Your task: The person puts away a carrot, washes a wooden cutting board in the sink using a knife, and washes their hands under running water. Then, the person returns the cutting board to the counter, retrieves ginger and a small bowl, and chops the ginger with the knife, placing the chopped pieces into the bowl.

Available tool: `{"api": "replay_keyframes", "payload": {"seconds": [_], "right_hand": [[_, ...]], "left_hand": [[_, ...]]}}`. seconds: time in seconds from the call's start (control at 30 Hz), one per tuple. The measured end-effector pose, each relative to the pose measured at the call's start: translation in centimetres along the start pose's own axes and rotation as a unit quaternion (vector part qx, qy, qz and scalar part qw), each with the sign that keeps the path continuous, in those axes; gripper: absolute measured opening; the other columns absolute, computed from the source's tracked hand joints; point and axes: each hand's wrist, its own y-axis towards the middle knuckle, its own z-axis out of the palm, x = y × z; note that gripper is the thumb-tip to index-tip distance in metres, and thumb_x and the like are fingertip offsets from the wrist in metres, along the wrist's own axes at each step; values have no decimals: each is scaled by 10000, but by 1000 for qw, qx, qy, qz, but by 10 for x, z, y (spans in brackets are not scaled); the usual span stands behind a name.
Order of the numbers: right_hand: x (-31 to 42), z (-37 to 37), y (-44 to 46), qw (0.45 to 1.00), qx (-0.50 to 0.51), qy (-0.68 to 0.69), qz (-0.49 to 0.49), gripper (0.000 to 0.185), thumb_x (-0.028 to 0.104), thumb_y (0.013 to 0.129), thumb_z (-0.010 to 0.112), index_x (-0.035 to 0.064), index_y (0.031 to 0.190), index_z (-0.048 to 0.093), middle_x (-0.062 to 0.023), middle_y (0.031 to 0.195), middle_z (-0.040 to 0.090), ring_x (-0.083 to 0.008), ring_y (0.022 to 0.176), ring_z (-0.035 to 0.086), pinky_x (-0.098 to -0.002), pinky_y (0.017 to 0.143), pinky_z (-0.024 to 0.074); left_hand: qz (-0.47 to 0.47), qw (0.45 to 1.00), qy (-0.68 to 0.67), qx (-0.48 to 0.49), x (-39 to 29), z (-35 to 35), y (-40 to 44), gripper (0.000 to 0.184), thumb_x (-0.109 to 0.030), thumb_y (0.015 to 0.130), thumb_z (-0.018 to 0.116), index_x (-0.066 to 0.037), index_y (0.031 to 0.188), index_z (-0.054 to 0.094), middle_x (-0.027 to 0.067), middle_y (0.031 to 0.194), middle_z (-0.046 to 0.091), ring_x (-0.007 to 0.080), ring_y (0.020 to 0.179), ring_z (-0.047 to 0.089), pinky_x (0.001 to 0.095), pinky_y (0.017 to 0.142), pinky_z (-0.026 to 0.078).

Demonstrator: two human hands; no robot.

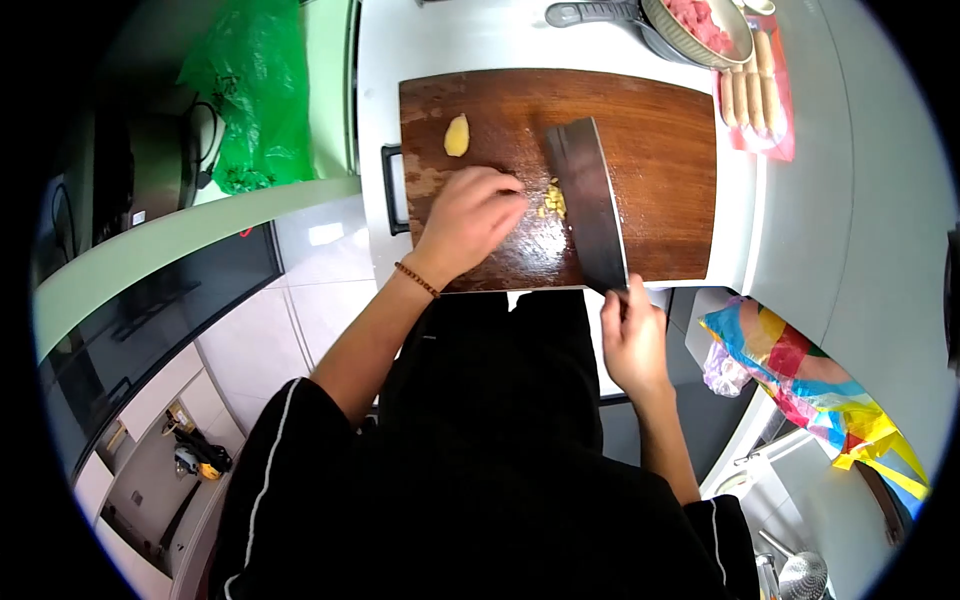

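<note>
My right hand is closed round the handle of a cleaver, whose broad dark blade lies across the wooden cutting board. Small yellow chopped bits, which look like ginger, lie just left of the blade. Over the left half of the board is my left hand, its fingers curled and pressed together close to those bits. Whether anything sits under its fingertips is hidden. A peeled yellow piece, likely ginger, rests on the board beyond my left hand.
At the far right, a bowl of pink meat stands beside packaged sausages. A black pan handle points left. Green plastic bag lies on the left counter. A colourful bag hangs at the right.
</note>
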Motion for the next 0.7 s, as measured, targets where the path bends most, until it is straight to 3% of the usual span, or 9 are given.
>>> {"api": "replay_keyframes", "payload": {"seconds": [0.07, 0.17, 0.27, 0.3, 0.4, 0.47, 0.53, 0.6, 0.7], "right_hand": [[5, -3, -2, 1000, 23, -10, 10, 82, 54, 973, 558, -11, 979, 508, -254, 675, 620, -467, 659, 642, -503, 568, 479], [-10, 16, -1, 997, 44, -45, -33, 112, 84, 962, 581, -4, 991, 518, -277, 682, 623, -488, 678, 635, -556, 597, 482], [-25, 30, 1, 997, 45, -45, -46, 124, 94, 963, 582, -8, 1012, 529, -280, 690, 625, -493, 702, 639, -553, 617, 490], [-30, 29, 2, 998, 38, -40, -33, 132, 92, 965, 581, -12, 1033, 537, -279, 695, 626, -493, 701, 639, -550, 617, 488], [-35, 16, 6, 999, 13, -41, -15, 137, 68, 972, 569, -25, 1071, 548, -285, 725, 632, -492, 710, 640, -523, 622, 489], [-33, 4, 7, 999, 10, -20, -24, 122, 67, 976, 569, -18, 1061, 548, -277, 746, 638, -479, 711, 647, -505, 618, 495], [-28, -9, 6, 998, 18, 49, -27, 161, 96, 1002, 567, -1, 1129, 554, -132, 709, 647, -248, 544, 635, -409, 525, 500], [-25, -25, 4, 958, 60, 250, 124, 204, 109, 1013, 558, 27, 1199, 547, -35, 646, 561, -118, 449, 522, -308, 414, 451], [-25, -44, 6, 872, 37, 450, 190, 67, 165, 1038, 518, 108, 1007, 505, -4, 596, 453, -92, 371, 406, -257, 321, 375]], "left_hand": [[-126, 988, 35, -81, 11, -19, 2, 99, -82, 846, 754, -32, 924, 719, 79, 953, 705, 255, 945, 652, 386, 876, 523], [-314, 944, 43, -90, 41, -37, 24, 180, -136, 892, 735, -17, 1025, 707, 146, 1117, 646, 290, 1044, 623, 407, 925, 501], [-266, 958, 73, 82, 51, -44, 30, 231, -208, 895, 729, -35, 1045, 705, 152, 1207, 582, 324, 1136, 527, 429, 1001, 428], [-195, 975, 86, 69, 56, -41, 28, 176, -167, 880, 733, -36, 989, 688, 131, 1078, 623, 280, 1001, 584, 387, 878, 482], [-296, 945, -101, 96, 41, -44, 33, 165, -171, 857, 736, -37, 896, 649, 107, 876, 627, 286, 830, 612, 371, 755, 505], [-330, 938, -94, 53, 23, -38, 28, 161, -128, 857, 705, -39, 930, 592, 102, 758, 615, 278, 701, 625, 384, 661, 508], [-362, 929, -56, 60, 0, -40, 29, 181, -114, 858, 687, -41, 983, 577, 111, 773, 626, 286, 711, 641, 404, 657, 511], [-323, 942, 15, 94, -6, -26, 22, 191, -124, 853, 678, -43, 984, 565, 132, 792, 647, 304, 756, 665, 427, 691, 536], [-270, 958, 70, 70, -15, -10, 13, 166, -138, 847, 699, -40, 928, 593, 139, 799, 662, 329, 765, 664, 444, 702, 537]]}}
